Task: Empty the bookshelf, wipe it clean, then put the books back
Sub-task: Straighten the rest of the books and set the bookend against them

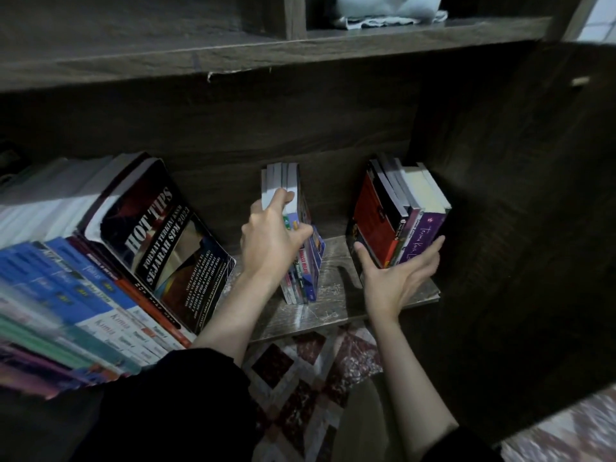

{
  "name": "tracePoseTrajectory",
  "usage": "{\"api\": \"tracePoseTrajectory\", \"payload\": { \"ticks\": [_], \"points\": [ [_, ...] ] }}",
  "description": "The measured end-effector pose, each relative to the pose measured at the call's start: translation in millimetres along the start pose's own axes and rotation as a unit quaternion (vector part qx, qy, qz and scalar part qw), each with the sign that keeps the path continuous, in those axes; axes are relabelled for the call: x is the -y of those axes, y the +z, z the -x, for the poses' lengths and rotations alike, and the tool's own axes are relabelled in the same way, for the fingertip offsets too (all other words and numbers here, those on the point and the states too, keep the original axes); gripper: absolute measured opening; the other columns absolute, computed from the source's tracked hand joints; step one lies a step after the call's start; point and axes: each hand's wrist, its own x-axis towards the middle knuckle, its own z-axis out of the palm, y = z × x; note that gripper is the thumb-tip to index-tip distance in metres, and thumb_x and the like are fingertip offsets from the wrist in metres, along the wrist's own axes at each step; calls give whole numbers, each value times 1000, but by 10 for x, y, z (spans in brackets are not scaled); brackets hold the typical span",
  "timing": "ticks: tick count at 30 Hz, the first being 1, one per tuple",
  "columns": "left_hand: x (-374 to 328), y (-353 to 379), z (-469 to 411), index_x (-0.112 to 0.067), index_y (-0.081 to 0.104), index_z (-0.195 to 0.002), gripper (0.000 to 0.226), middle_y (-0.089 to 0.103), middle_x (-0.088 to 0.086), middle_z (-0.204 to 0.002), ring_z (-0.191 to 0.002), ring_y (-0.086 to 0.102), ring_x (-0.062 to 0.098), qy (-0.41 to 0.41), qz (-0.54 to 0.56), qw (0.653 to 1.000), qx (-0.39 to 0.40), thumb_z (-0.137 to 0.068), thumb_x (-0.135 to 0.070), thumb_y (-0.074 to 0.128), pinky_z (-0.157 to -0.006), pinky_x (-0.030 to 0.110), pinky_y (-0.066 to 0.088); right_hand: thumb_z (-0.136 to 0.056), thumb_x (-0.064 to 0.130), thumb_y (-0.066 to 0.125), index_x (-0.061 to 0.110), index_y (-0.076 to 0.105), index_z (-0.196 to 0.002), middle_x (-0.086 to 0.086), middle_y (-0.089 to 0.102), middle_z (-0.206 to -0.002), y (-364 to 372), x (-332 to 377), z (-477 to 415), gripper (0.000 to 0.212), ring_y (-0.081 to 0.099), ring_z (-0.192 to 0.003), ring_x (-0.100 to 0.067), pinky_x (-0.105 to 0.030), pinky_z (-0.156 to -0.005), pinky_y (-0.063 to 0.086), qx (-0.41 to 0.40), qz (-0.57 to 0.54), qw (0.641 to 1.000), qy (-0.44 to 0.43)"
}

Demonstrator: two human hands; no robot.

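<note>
Dark wood bookshelf (336,295), board scuffed. Left hand (270,241) curled round thin upright books (308,268) mid-shelf. Right hand (396,278) spread wide, clasping slanted paperbacks (376,221) by right wall. Leaning stack (160,248) at left.

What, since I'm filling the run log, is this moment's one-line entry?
left hand grips middle books | right hand clasps right books | both bundles on shelf | leaning stack at left | cloth on upper shelf
</note>
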Motion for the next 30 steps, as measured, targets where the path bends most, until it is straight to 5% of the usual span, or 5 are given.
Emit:
{"api": "tracePoseTrajectory", "payload": {
  "ticks": [7,16,24,27,30],
  "points": [
    [-14,-11,8,-24,50,-128,50,52,14,-127,-106,57,33,-3,0,1000,2,-81,-28,68,-84,37,46,-72,49,77,9,11,-150,-23,17,-150,25,173,159,110,17,-137,-28,-37,-110,12,-99,-31,992,-75],
    [-7,-6,13,-22,51,-128,50,54,14,-125,-99,60,32,9,1,1000,-2,-81,-28,68,-82,36,47,-69,55,77,12,7,-151,-23,16,-151,9,103,129,116,17,-139,-33,-49,-112,17,-90,-6,994,-61],
    [-9,-15,16,-22,50,-128,51,53,15,-126,-104,59,33,8,5,1000,5,-81,-27,67,-85,38,47,-76,28,73,15,46,-132,-14,43,-116,33,245,174,65,38,-107,-23,-32,-96,27,-139,42,979,-146],
    [-9,-17,13,-22,50,-129,51,53,14,-125,-104,58,33,6,4,1000,5,-81,-27,67,-85,37,46,-84,19,70,9,63,-105,-1,54,-92,-38,265,100,25,51,-85,-13,-32,-74,45,-108,4,983,-152],
    [-13,-14,14,-22,50,-129,50,53,14,-125,-101,60,33,10,2,1000,1,-81,-27,67,-81,36,47,-90,28,65,11,64,-101,-1,67,-93,-102,293,67,20,62,-83,-16,-29,-70,46,-60,32,985,-156]
  ]
}}
